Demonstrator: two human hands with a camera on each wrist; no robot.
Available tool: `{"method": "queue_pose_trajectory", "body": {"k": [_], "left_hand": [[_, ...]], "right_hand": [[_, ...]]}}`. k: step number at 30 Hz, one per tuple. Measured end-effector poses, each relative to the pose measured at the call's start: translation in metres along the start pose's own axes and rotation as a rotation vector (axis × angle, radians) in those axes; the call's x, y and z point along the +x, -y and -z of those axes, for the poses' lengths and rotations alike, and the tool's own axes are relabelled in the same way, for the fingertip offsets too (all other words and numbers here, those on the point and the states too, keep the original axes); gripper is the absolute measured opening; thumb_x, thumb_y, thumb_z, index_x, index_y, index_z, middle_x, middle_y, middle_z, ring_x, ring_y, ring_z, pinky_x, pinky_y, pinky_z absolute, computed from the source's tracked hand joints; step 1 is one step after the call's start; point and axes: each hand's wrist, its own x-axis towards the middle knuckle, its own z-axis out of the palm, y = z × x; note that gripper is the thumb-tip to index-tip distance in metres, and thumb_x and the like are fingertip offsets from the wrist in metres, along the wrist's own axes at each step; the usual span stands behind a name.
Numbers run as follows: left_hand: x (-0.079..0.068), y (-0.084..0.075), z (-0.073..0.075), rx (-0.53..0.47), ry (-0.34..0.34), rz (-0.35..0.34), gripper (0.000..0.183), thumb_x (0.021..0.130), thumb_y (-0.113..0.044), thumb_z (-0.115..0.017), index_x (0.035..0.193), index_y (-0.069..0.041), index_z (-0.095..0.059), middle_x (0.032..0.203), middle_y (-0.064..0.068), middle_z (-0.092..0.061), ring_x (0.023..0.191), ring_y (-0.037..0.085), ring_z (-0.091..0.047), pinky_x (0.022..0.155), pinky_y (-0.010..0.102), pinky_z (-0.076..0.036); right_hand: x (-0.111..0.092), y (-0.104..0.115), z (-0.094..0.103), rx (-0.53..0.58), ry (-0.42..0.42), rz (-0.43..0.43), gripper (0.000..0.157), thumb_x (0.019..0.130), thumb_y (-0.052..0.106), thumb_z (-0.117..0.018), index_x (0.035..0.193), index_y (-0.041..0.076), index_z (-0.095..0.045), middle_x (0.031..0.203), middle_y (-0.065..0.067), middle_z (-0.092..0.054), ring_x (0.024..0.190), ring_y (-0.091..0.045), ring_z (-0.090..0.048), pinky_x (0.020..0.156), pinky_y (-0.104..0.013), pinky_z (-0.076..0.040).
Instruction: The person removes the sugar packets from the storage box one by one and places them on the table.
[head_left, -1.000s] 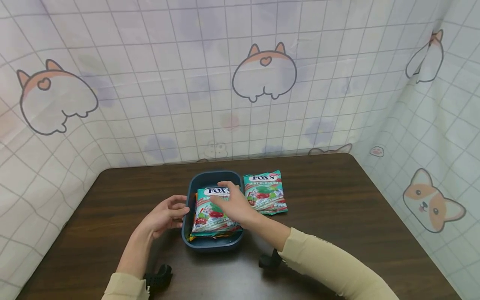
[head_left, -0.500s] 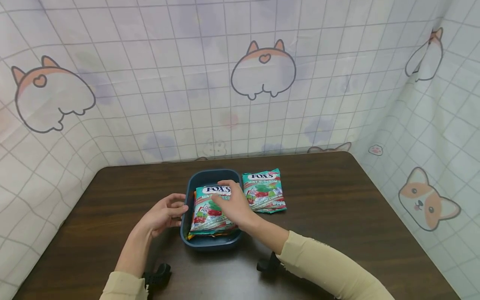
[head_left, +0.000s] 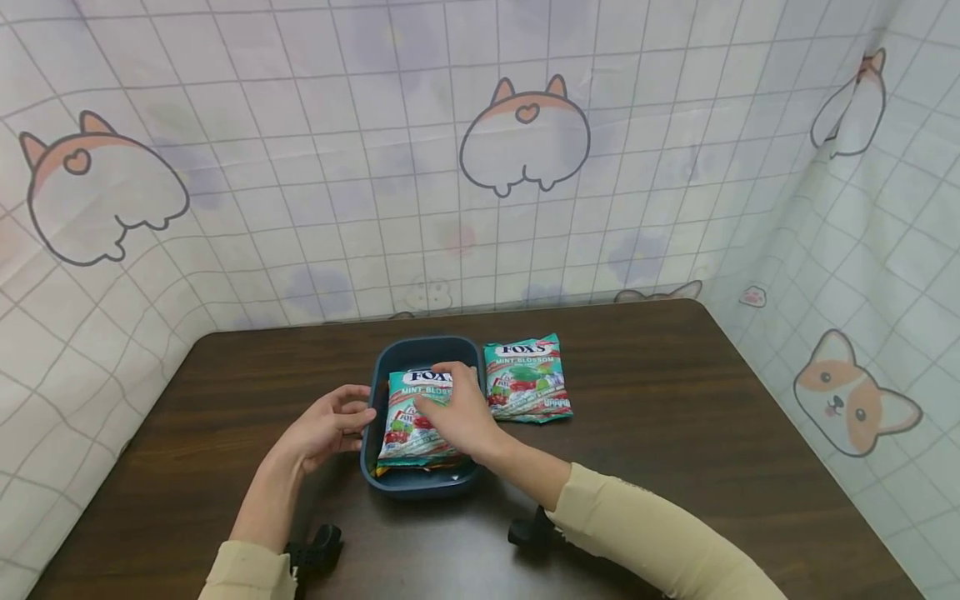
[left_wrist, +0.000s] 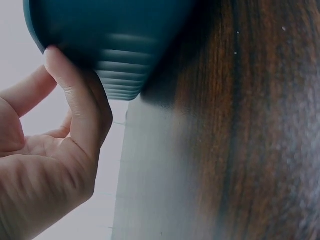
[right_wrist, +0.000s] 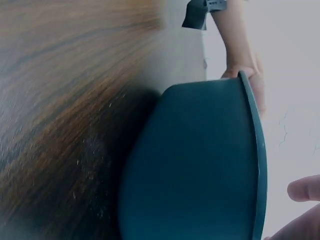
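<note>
A dark blue plastic box [head_left: 422,483] stands on the table. Inside lies a green FOX'S candy bag [head_left: 408,433], label up, with bits of orange and yellow packaging showing beneath it. My left hand [head_left: 330,427] is at the box's left side, a fingertip touching its outer wall in the left wrist view. My right hand [head_left: 461,414] reaches over the box's right rim, thumb and forefinger extended over the bag; its other fingers are mostly hidden. Right of the box, a second green FOX'S candy bag [head_left: 527,379] lies flat on the table.
The dark wooden table [head_left: 645,392] backs onto a white grid-patterned cloth [head_left: 337,167] with cartoon dogs, which also hangs at both sides. A black device [head_left: 318,546] is strapped at the left wrist; another black device [head_left: 528,531] shows at the right.
The bag in the box has shifted slightly left, along with my right hand. My left hand and the box have stayed nearly in place.
</note>
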Motion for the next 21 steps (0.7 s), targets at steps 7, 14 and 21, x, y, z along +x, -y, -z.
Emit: {"method": "queue_pose_trajectory", "body": {"k": [7,14,21], "left_hand": [[0.002,0.001,-0.001,0.002,0.006,0.001,0.055,0.104,-0.015,-0.062,0.148,0.001,-0.031,0.114,0.013,-0.062,0.088,0.021,-0.063,0.073,0.031,-0.058],[-0.001,0.001,-0.001,-0.001,-0.004,0.001,0.054,0.105,-0.014,-0.061,0.148,0.001,-0.031,0.113,0.012,-0.063,0.087,0.020,-0.065,0.071,0.030,-0.058],[-0.001,0.002,-0.001,0.001,-0.012,-0.009,0.052,0.106,-0.013,-0.059,0.147,0.001,-0.032,0.111,0.010,-0.063,0.086,0.018,-0.064,0.069,0.030,-0.058]], "right_hand": [[0.001,-0.001,-0.001,0.027,-0.036,-0.032,0.055,0.099,0.024,-0.070,0.143,0.005,-0.043,0.150,-0.019,-0.034,0.127,-0.036,-0.046,0.105,-0.054,-0.043],[-0.002,0.000,0.000,0.127,-0.064,-0.019,0.050,0.099,0.020,-0.069,0.141,0.006,-0.047,0.154,-0.019,-0.031,0.134,-0.040,-0.041,0.107,-0.058,-0.039],[-0.003,0.006,0.010,0.227,-0.052,-0.014,0.048,0.100,0.016,-0.069,0.142,0.007,-0.048,0.157,-0.020,-0.032,0.142,-0.041,-0.035,0.110,-0.058,-0.036]]}}
